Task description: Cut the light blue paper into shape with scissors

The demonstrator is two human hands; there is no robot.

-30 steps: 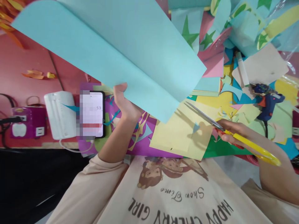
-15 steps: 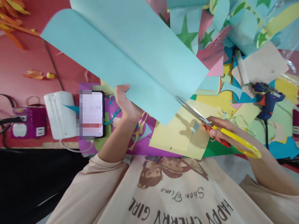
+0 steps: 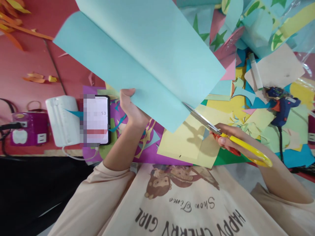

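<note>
A large light-blue sheet of paper [image 3: 147,59] with a crease along its length is held up in front of me. My left hand [image 3: 133,106] pinches its lower edge, thumb on top and the other fingers hidden beneath. My right hand [image 3: 225,136] grips scissors [image 3: 246,147] with yellow and red handles. Their blades point up and left and meet the sheet near the crease at its lower right edge. Below the blades lies pale yellow paper [image 3: 182,144] with the scissors' shadow on it.
A phone [image 3: 102,118] and a white device [image 3: 62,121] lie to the left, beside a purple power socket box [image 3: 29,129]. To the right are a blue glue gun [image 3: 283,109] with a cord and many paper scraps. Green-star paper pieces [image 3: 219,40] lie at the upper right.
The scissors and my right hand have shifted slightly left, and the blades reach a bit further into the sheet. The sheet's far left end has swung slightly right and its upper flap bulges more.
</note>
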